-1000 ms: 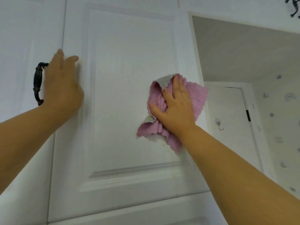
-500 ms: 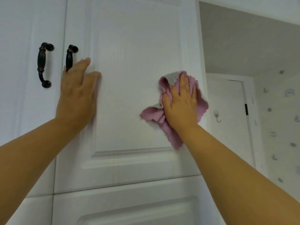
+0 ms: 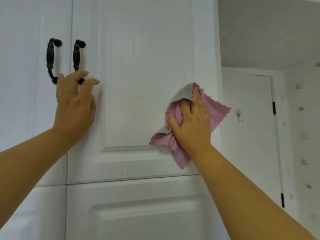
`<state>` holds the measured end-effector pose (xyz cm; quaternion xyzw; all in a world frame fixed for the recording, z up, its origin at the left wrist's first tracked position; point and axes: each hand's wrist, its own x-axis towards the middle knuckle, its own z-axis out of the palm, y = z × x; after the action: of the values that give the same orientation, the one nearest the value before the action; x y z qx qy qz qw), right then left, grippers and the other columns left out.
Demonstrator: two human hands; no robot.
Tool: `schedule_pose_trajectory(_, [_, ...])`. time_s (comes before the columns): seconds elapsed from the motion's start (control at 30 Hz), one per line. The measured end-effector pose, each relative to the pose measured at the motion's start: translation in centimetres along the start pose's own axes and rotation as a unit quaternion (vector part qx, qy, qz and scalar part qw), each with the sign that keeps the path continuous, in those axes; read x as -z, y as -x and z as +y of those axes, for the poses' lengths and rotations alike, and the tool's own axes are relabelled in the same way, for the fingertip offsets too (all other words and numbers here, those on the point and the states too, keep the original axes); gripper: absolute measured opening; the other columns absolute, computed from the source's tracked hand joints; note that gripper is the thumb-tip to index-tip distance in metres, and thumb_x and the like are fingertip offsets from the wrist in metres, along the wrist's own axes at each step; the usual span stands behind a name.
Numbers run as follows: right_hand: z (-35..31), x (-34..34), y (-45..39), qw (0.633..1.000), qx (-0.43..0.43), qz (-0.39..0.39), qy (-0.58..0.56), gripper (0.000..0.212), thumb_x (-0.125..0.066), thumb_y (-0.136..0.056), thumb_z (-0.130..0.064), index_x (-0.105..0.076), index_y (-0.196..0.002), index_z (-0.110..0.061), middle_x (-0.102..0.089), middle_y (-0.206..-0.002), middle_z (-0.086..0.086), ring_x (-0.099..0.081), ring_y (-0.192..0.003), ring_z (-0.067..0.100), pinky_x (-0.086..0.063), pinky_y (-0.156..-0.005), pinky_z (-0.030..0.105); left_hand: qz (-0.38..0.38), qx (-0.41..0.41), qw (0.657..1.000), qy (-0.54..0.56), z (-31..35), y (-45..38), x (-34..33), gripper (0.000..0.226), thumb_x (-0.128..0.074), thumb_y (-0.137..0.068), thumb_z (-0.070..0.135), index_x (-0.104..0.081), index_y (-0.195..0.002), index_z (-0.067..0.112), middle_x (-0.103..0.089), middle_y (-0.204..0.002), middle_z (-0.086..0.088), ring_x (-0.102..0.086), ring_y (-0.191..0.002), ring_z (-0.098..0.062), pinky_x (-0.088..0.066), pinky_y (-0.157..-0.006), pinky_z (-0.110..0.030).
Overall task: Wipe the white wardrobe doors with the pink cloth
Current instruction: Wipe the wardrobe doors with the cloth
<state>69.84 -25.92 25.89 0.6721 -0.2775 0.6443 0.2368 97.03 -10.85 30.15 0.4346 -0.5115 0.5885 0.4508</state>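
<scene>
Right of centre, the right hand [image 3: 192, 125] is pressing the pink cloth [image 3: 214, 112] flat against the white wardrobe door [image 3: 147, 66], fingers [image 3: 196, 97] nearly straight with folds bunching beneath them. Unwiped panel is lying up and left of it, so that looks like the way to go. At left, the left hand [image 3: 74, 104] is bracing the door with spread fingers, holding nothing, just below the black handles [image 3: 77, 58].

Head camera – close, angled slightly upward at the wardrobe doors [image 3: 142, 66].
</scene>
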Motion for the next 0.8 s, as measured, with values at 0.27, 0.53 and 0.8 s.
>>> schedule_pose_trajectory(0.27, [-5.5,-2.7,2.9,0.997,-0.014,0.016,0.078,0.063,-0.037,-0.094,-0.062,-0.065,-0.13,-0.02,-0.02,-0.164,0.019,-0.011,-0.153,0.039,-0.013,-0.119,0.064,-0.018,0.061,0.997,0.037,-0.9,1.3,0.6,0.05,-0.059,-0.094,0.015,-0.043,-0.139,0.001,-0.038,-0.142,-0.024,-0.035,-0.134,-0.035,-0.032,-0.113,-0.06])
schedule_pose_trajectory(0.53, [-15.3,-5.5,-3.4,0.998,-0.014,-0.003,0.057,0.069,-0.036,-0.089,-0.069,-0.046,-0.148,-0.034,-0.006,-0.168,0.011,0.002,-0.155,0.031,0.014,-0.116,0.058,0.031,0.071,0.989,0.125,-1.4,1.7,0.5,0.045,-0.032,-0.099,0.005,-0.044,-0.141,-0.006,-0.043,-0.143,-0.024,-0.041,-0.136,-0.032,-0.032,-0.118,-0.043])
schedule_pose_trajectory(0.8, [-19.9,-7.3,-6.9,0.993,-0.073,0.022,0.085,0.062,-0.038,-0.091,-0.059,-0.041,-0.15,-0.038,-0.005,-0.169,0.008,0.002,-0.155,0.031,0.004,-0.119,0.064,0.045,0.061,0.982,0.171,-2.9,1.4,0.8,0.054,-0.035,-0.088,-0.002,-0.044,-0.142,-0.005,-0.044,-0.142,-0.023,-0.041,-0.136,-0.031,-0.025,-0.12,-0.027])
